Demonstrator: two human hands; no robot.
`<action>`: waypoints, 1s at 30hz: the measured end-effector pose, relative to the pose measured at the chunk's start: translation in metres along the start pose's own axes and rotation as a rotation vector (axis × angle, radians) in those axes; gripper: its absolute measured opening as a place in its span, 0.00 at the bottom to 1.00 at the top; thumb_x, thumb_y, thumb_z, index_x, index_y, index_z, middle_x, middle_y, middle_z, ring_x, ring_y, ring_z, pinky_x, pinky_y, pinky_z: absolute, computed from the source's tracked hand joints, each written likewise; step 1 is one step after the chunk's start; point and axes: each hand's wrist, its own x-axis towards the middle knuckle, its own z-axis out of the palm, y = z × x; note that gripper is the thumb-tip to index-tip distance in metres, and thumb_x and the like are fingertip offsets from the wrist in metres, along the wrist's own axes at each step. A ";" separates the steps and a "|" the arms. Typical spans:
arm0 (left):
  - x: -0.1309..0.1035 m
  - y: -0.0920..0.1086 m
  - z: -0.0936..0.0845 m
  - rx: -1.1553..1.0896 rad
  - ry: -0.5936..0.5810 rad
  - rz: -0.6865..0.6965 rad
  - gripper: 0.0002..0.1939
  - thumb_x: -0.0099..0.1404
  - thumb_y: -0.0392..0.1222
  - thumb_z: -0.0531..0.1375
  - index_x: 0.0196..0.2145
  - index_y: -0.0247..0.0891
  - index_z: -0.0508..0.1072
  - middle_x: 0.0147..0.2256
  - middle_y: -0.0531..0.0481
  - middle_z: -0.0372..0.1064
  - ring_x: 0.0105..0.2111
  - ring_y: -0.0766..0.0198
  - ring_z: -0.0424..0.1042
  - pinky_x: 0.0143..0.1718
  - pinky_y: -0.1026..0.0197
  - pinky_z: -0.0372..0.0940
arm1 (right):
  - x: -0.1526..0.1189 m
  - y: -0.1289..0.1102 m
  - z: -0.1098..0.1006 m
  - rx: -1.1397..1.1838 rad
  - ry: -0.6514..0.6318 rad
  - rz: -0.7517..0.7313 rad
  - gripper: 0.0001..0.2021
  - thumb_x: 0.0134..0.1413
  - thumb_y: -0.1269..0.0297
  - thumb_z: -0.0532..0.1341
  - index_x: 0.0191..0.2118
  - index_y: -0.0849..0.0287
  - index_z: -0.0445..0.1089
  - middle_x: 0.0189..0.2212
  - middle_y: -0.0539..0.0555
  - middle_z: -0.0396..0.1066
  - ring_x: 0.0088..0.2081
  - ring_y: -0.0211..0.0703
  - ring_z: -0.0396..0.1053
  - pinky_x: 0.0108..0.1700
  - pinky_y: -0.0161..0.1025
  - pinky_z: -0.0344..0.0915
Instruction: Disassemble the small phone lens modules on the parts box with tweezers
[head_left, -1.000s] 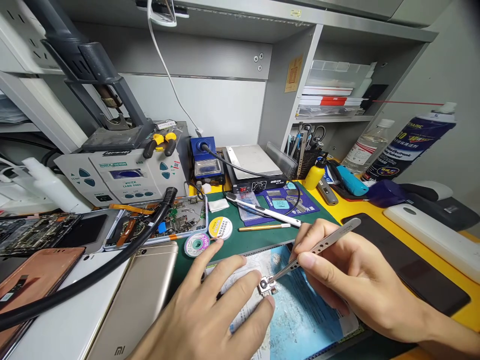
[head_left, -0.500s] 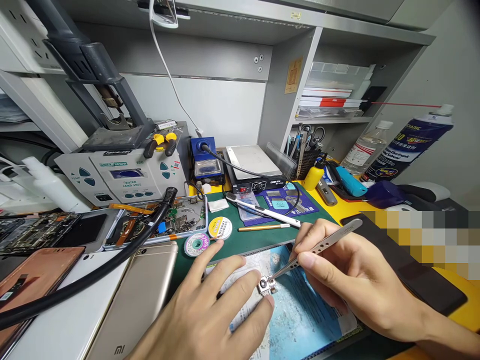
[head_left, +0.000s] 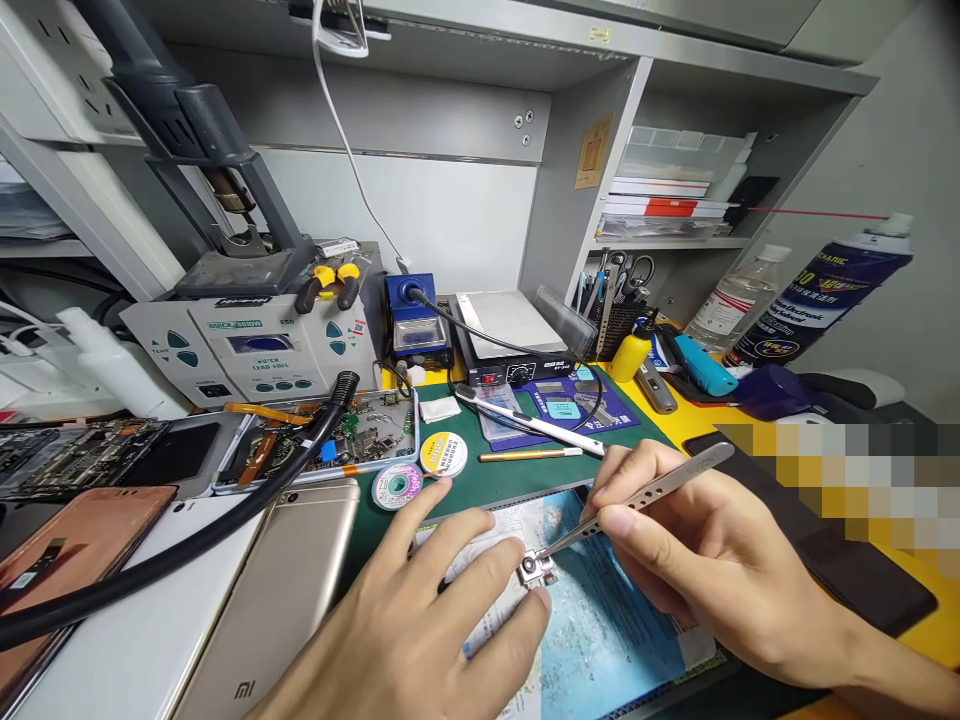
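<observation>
A small silver phone camera module (head_left: pixel 530 568) with a round dark lens sits over a blue-and-white printed sheet. My left hand (head_left: pixel 420 600) is palm down, its index fingertip and thumb steadying the module from two sides while the other fingers spread outward. Between the thumb and fingers of my right hand (head_left: pixel 697 550) is a pair of metal tweezers (head_left: pixel 652 488) with a row of holes. Their tips meet the module's upper right side beside the lens. Whether the tips pinch any part is too small to tell.
A black hose (head_left: pixel 247 540) crosses phones (head_left: pixel 300 570) at left, near an opened device (head_left: pixel 375 430). Solder spool (head_left: pixel 397 486), brush (head_left: pixel 525 418) and hot plate (head_left: pixel 510 325) lie beyond the hands. A dark phone-like slab (head_left: pixel 825 550) is at right.
The whole view has shifted slightly to the right. Both hands, the tweezers and the camera module keep nearly the same arrangement.
</observation>
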 end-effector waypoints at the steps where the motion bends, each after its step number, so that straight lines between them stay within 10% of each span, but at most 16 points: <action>1: 0.000 0.000 0.000 0.001 0.002 0.003 0.07 0.69 0.33 0.59 0.40 0.39 0.77 0.43 0.48 0.76 0.47 0.54 0.71 0.65 0.38 0.53 | 0.000 0.001 0.000 -0.001 -0.001 -0.002 0.09 0.70 0.57 0.59 0.38 0.54 0.65 0.23 0.42 0.57 0.18 0.29 0.54 0.19 0.30 0.54; 30: 0.000 0.000 0.000 -0.007 -0.028 0.008 0.10 0.69 0.33 0.56 0.42 0.38 0.78 0.42 0.47 0.75 0.46 0.53 0.70 0.63 0.36 0.54 | -0.001 0.005 -0.003 -0.220 0.027 -0.155 0.07 0.71 0.64 0.59 0.38 0.53 0.71 0.34 0.50 0.67 0.33 0.38 0.64 0.24 0.29 0.60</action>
